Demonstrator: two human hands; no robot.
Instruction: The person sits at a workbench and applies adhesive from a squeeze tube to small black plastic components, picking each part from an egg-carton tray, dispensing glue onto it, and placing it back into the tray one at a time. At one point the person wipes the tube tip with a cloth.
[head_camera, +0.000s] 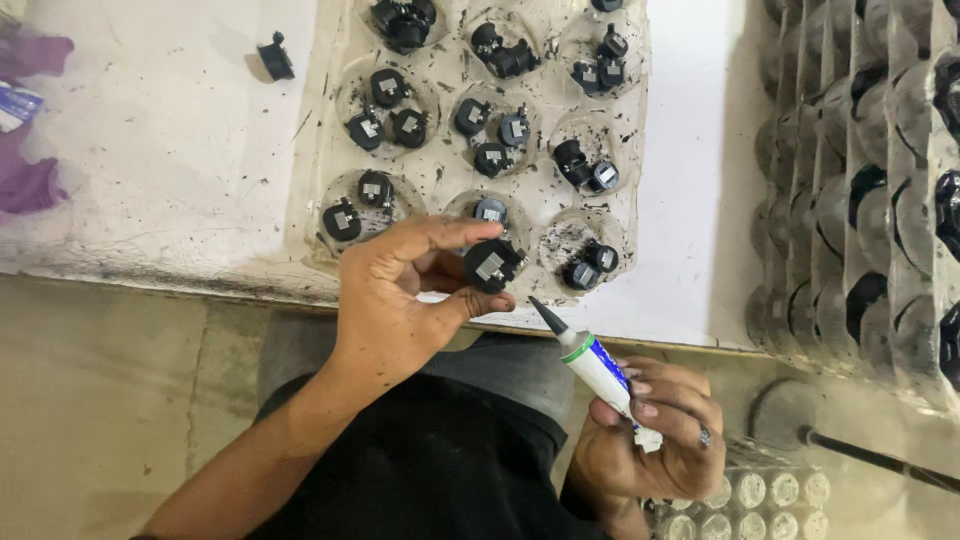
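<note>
Left forearm came up from approx 7 o'clock, nearest the lens, over a dark lap. Far L at 9 o'clock lay a purple cloth (30, 170) on the white table (170, 130), w/ one stray black part (274, 58) at approx 11. Left hand (400, 300) sat just below centre, thumb and fingertips pinched shut round a small black round part (490, 265) w/ a grey metal tab on its face, held at the table's near edge, face tilted toward the camera. Behind it, 12 o'clock, a clear blister tray (330, 120) held more such black parts, two or three per round pocket. Right of the held part, at approx 5 o'clock, the right hand (655, 425) was closed round a small white-and-blue tube (600, 368) w/ a dark pointed nozzle (548, 316). Key relation: tube's long axis ran from lower R up to upper L, nozzle tip aimed at the held part, which lay at approx 10 o'clock from the tip, near but not touching. Right hand was the nearer one to the tube's work end, left hand only presented the part. Far R at 3 o'clock stood stacked clear trays (860, 170) w/ dark pieces inside, and a dark rod (880, 460) at approx 4.
</note>
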